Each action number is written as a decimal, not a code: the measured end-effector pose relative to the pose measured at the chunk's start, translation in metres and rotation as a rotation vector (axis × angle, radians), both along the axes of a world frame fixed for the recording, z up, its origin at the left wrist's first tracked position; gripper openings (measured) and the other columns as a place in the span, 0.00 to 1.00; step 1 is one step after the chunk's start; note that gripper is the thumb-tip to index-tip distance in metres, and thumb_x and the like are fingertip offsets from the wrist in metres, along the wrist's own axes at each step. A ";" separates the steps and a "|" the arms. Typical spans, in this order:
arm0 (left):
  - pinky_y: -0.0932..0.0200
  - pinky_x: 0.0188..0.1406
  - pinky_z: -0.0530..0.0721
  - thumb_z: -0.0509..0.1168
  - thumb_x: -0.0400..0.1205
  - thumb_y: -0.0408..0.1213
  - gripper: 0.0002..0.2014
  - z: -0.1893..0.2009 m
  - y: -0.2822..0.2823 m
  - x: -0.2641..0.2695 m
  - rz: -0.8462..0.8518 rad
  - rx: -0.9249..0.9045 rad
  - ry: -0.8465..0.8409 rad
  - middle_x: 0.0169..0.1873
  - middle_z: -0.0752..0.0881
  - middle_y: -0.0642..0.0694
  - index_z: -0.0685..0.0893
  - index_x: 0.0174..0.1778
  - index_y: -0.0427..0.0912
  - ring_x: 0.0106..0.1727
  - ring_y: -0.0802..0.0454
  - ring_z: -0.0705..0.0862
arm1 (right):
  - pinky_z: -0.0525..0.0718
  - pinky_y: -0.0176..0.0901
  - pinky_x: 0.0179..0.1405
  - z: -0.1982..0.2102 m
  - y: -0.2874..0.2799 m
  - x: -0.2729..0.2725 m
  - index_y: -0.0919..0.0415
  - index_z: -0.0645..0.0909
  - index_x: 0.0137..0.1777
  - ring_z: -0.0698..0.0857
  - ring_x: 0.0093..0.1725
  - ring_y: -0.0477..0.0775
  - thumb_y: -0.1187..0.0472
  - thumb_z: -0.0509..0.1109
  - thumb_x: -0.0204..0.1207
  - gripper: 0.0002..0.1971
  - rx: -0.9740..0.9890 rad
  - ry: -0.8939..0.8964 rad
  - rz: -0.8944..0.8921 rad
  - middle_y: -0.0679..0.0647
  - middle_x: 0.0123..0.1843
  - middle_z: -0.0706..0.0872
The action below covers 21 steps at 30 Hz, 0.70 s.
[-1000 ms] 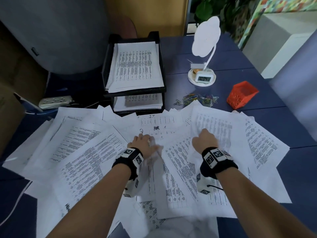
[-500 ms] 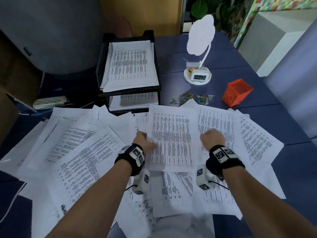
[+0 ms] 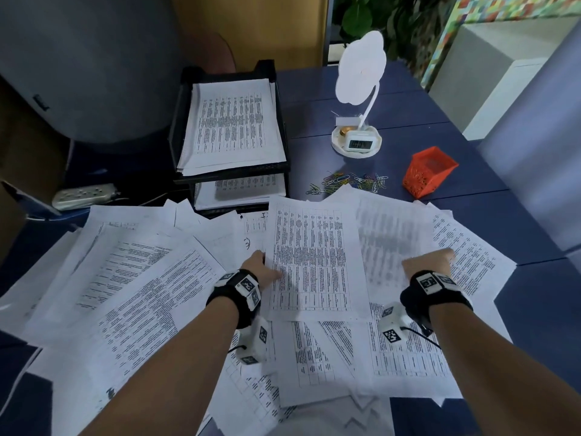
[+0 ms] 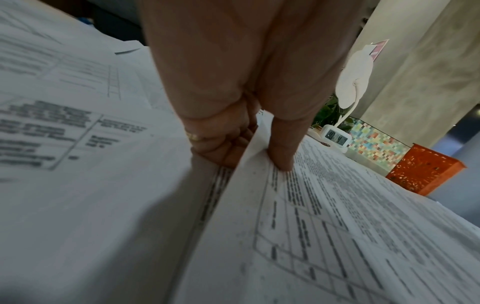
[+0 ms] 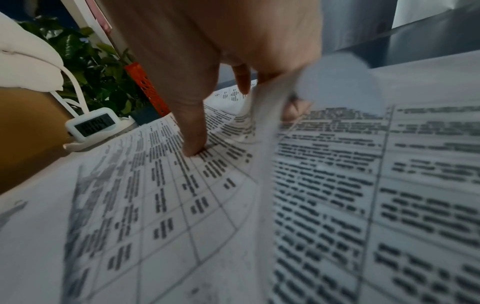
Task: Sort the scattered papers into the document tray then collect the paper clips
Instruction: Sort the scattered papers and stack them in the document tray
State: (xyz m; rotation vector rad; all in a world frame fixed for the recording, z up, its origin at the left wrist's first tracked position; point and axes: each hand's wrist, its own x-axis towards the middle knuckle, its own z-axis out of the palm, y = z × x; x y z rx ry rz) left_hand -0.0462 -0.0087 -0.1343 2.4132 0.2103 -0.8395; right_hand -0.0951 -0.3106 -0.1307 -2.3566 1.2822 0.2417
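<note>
At the upper left of centre, the black tray (image 3: 176, 133) already holds sheets, so it stands ready for more. Scattered papers (image 3: 125, 294) cover the bench's lower half. The left hand (image 3: 261, 272) pinches a table-printed sheet (image 3: 314, 262) by its edge to lift it. The right hand (image 3: 430, 265) grips another sheet (image 3: 390, 243). Paper clips (image 3: 349, 181) wait above them, beside an orange basket (image 3: 429, 174).

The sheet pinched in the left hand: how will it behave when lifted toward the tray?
Likely floppy: the sheet already curls up where the left hand pinches its edge, so the far end should droop. Probably light, a single page. It may drag neighbours, since it overlaps other papers.
</note>
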 end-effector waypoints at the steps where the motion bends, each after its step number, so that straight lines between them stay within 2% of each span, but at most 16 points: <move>1: 0.58 0.50 0.73 0.68 0.81 0.44 0.32 0.000 -0.001 0.000 0.002 -0.008 0.003 0.64 0.76 0.38 0.63 0.75 0.36 0.60 0.43 0.76 | 0.78 0.46 0.49 0.000 0.003 0.003 0.65 0.64 0.74 0.81 0.61 0.66 0.64 0.66 0.76 0.26 -0.002 -0.055 0.050 0.64 0.65 0.79; 2: 0.58 0.48 0.73 0.68 0.81 0.43 0.29 0.000 -0.001 0.000 0.008 -0.016 0.009 0.60 0.77 0.39 0.65 0.74 0.35 0.55 0.45 0.76 | 0.78 0.47 0.47 0.005 0.009 0.004 0.65 0.66 0.73 0.81 0.61 0.66 0.65 0.63 0.78 0.23 0.046 -0.166 0.038 0.66 0.64 0.80; 4: 0.58 0.45 0.73 0.66 0.82 0.42 0.24 -0.003 -0.002 0.003 0.028 -0.027 0.019 0.52 0.75 0.43 0.68 0.69 0.35 0.50 0.47 0.74 | 0.80 0.53 0.49 0.018 0.024 0.011 0.65 0.70 0.69 0.83 0.57 0.69 0.66 0.60 0.80 0.17 0.052 -0.323 0.089 0.70 0.58 0.83; 6: 0.59 0.44 0.72 0.63 0.84 0.42 0.18 -0.002 -0.003 0.004 0.023 -0.024 0.034 0.50 0.75 0.43 0.70 0.63 0.35 0.49 0.47 0.74 | 0.78 0.56 0.49 0.033 0.036 0.020 0.66 0.73 0.65 0.83 0.53 0.73 0.65 0.58 0.82 0.13 0.007 -0.476 0.169 0.73 0.52 0.84; 9: 0.59 0.47 0.71 0.58 0.86 0.41 0.09 -0.004 -0.003 0.004 0.030 -0.018 0.035 0.52 0.76 0.40 0.69 0.52 0.38 0.50 0.46 0.75 | 0.72 0.50 0.39 0.062 0.046 0.034 0.64 0.71 0.63 0.82 0.45 0.70 0.62 0.55 0.85 0.11 -0.024 -0.785 0.168 0.70 0.45 0.83; 11: 0.56 0.55 0.73 0.54 0.87 0.38 0.09 -0.003 -0.002 0.006 0.077 -0.027 0.034 0.60 0.77 0.36 0.72 0.56 0.35 0.59 0.41 0.77 | 0.69 0.43 0.37 0.084 0.046 0.042 0.63 0.70 0.65 0.80 0.40 0.63 0.62 0.54 0.85 0.11 0.024 -0.971 0.139 0.61 0.41 0.81; 13: 0.55 0.65 0.71 0.50 0.88 0.32 0.16 -0.003 -0.001 0.008 0.146 -0.039 0.053 0.70 0.73 0.35 0.71 0.68 0.28 0.69 0.40 0.74 | 0.75 0.45 0.39 0.102 0.044 0.048 0.63 0.70 0.66 0.79 0.39 0.60 0.62 0.56 0.85 0.13 0.087 -1.105 0.085 0.58 0.43 0.80; 15: 0.57 0.73 0.66 0.47 0.88 0.29 0.19 -0.003 -0.002 0.010 0.182 -0.064 0.033 0.75 0.67 0.33 0.68 0.74 0.28 0.75 0.40 0.69 | 0.81 0.50 0.46 0.107 0.042 0.052 0.62 0.70 0.67 0.81 0.43 0.59 0.63 0.57 0.83 0.13 0.158 -1.157 0.012 0.55 0.45 0.81; 17: 0.53 0.76 0.65 0.45 0.90 0.37 0.22 0.003 -0.005 0.007 0.209 -0.096 0.037 0.76 0.68 0.31 0.66 0.76 0.28 0.76 0.38 0.68 | 0.80 0.48 0.49 0.099 0.040 0.051 0.59 0.69 0.70 0.80 0.45 0.53 0.64 0.57 0.83 0.16 0.288 -1.127 -0.039 0.47 0.46 0.80; 18: 0.52 0.76 0.65 0.42 0.90 0.43 0.25 0.004 -0.005 0.005 0.215 -0.116 0.013 0.76 0.68 0.30 0.66 0.77 0.28 0.77 0.38 0.68 | 0.79 0.46 0.49 0.091 0.038 0.048 0.58 0.69 0.72 0.79 0.47 0.51 0.64 0.57 0.83 0.18 0.341 -1.082 -0.053 0.47 0.50 0.80; 19: 0.53 0.76 0.64 0.39 0.90 0.48 0.30 0.000 -0.005 0.005 0.211 -0.116 0.001 0.77 0.67 0.30 0.65 0.77 0.28 0.78 0.38 0.67 | 0.76 0.43 0.47 0.082 0.038 0.043 0.59 0.69 0.71 0.79 0.48 0.53 0.64 0.58 0.82 0.18 0.364 -1.005 -0.044 0.50 0.53 0.80; 21: 0.54 0.75 0.62 0.35 0.88 0.54 0.35 0.001 -0.008 0.004 0.242 -0.144 0.028 0.77 0.67 0.29 0.65 0.77 0.28 0.78 0.38 0.67 | 0.73 0.42 0.41 0.058 0.036 0.031 0.69 0.71 0.66 0.81 0.52 0.64 0.65 0.59 0.81 0.15 0.310 -0.808 0.029 0.67 0.58 0.81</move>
